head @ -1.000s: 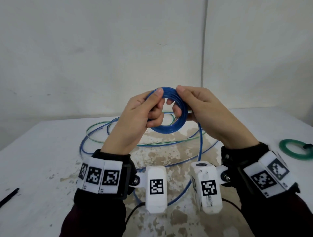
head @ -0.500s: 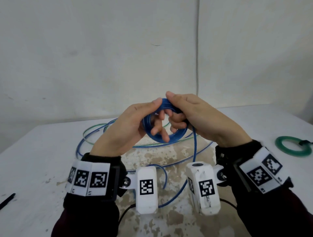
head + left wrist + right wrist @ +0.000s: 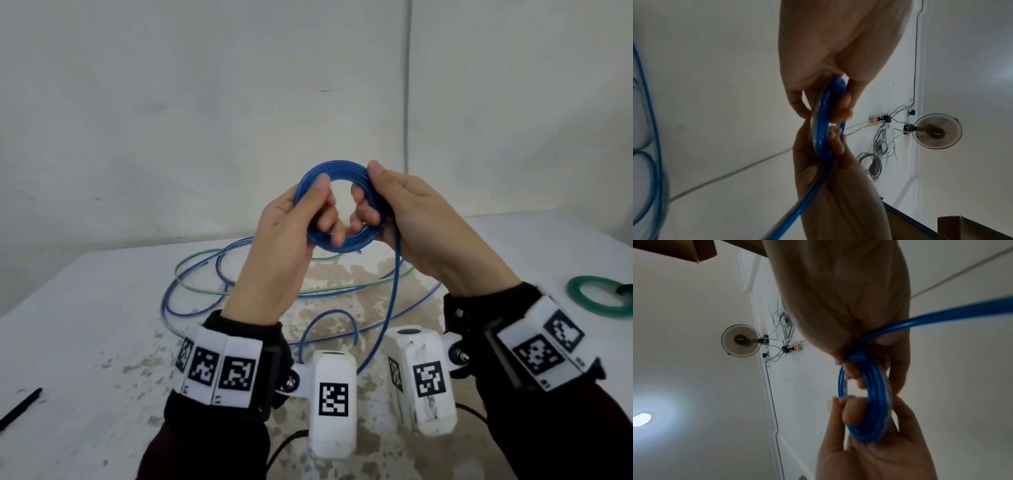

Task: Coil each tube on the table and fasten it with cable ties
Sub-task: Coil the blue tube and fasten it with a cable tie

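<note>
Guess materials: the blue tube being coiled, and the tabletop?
Blue tube: looks like flexible translucent plastic, glossy; it bends into tight loops without kinking, and the left wrist view shows light passing through its wall. Exact polymer can't be told.
Tabletop: a white coated or painted surface, matte; the coating is worn off in brownish patches near the middle. What lies underneath is unclear.
</note>
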Tool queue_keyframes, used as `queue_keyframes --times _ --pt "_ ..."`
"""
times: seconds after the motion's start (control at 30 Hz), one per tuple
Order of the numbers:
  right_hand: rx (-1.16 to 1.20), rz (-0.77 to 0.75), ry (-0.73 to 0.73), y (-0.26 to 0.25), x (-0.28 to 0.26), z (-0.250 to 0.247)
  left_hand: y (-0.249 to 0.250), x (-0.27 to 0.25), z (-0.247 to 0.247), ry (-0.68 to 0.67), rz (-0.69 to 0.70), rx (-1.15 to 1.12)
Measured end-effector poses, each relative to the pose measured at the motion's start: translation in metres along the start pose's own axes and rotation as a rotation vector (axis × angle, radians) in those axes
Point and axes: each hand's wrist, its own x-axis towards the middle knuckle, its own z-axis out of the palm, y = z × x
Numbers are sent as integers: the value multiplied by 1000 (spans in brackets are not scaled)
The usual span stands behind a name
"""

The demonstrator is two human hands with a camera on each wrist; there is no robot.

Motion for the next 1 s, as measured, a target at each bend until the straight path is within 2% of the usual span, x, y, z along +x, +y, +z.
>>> queue_keyframes --times 0.07,0.13,0.2,0.33,0.5,0.7,0.87,1.0 --pt "28 -39 63 1 2 -1 -1 1 -5 -65 -13 91" --pt "43 -57 116 1 2 -4 -2 2 -14 -72 -60 229" --pt "47 -58 143 0 3 -6 -4 2 -18 -47 -95 275" --pt "91 -51 161 0 4 -7 -5 1 -16 0 -66 182" --pt "225 -11 163 -3 3 -4 -1 0 -13 -11 -18 118" --pt "372 -15 185 -4 5 -1 -5 3 -10 37 -17 -43" --pt "353 -10 198 3 8 -3 -11 2 -8 -16 -75 89" --pt "299 -21 161 1 5 -3 -12 1 -13 -36 -65 85"
